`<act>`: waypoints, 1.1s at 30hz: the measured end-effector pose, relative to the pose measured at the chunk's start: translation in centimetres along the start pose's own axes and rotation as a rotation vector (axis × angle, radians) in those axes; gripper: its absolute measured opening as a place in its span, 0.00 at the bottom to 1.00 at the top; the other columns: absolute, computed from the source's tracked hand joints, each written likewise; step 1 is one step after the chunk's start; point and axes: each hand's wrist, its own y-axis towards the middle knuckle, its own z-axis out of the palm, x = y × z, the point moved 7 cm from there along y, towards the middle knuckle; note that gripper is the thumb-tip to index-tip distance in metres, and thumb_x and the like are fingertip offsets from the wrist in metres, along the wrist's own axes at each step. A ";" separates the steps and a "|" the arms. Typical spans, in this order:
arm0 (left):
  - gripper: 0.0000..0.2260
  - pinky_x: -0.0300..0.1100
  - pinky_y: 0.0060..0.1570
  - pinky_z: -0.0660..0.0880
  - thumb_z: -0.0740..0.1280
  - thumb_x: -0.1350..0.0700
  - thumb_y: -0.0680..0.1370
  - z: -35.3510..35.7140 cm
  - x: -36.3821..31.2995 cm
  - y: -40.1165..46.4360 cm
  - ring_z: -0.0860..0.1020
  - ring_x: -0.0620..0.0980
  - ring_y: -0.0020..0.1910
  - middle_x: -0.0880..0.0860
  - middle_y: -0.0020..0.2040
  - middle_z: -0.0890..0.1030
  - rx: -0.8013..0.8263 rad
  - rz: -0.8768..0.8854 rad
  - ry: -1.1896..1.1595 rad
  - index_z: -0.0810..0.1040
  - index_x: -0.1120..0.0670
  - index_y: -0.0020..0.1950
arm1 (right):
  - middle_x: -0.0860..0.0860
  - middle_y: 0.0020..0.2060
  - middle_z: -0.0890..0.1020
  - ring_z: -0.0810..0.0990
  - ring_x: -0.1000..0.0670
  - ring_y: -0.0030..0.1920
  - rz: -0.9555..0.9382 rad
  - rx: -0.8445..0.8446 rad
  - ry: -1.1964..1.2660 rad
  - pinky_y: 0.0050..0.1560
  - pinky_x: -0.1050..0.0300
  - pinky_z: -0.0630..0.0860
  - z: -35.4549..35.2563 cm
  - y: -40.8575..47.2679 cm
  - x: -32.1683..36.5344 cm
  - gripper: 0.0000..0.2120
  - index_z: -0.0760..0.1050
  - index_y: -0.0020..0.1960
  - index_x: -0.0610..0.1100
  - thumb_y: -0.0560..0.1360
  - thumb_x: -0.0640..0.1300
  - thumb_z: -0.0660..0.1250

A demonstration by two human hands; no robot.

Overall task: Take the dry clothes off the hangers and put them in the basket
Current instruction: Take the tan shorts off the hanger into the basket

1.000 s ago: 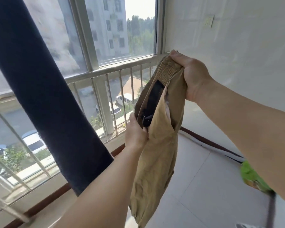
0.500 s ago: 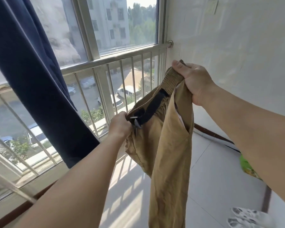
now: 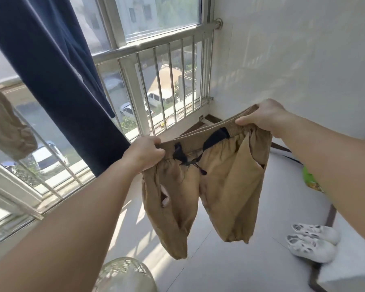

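A pair of tan shorts (image 3: 226, 186) with a black drawstring band hangs spread between my hands above the tiled floor. My left hand (image 3: 144, 153) grips the left end of the elastic waistband. My right hand (image 3: 261, 116) grips the right end, a little higher and farther away. Both legs dangle freely. A dark navy garment (image 3: 57, 76) still hangs at the upper left in front of the window. The edge of another tan garment (image 3: 6, 125) shows at the far left. No basket or hanger is in view.
A metal window railing (image 3: 156, 81) runs along the left and back. White slippers (image 3: 312, 241) sit on the floor at the right, near a green bag (image 3: 311, 180) by the wall. A translucent rounded object (image 3: 124, 275) lies at the bottom centre.
The shorts have come down and been pulled wide: my hands moved apart along the waistband, which now lies nearly level. The view tilted down toward the floor.
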 end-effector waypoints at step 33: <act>0.08 0.46 0.40 0.82 0.57 0.61 0.79 -3.3 5.0 -17.4 0.83 0.54 0.36 0.60 0.43 0.82 -0.025 -0.284 -1.310 0.73 0.60 0.53 | 0.51 0.42 0.73 0.72 0.51 0.41 -0.635 0.242 -0.221 0.33 0.66 0.65 14.0 -24.1 13.4 0.16 0.72 0.55 0.45 0.70 0.32 0.67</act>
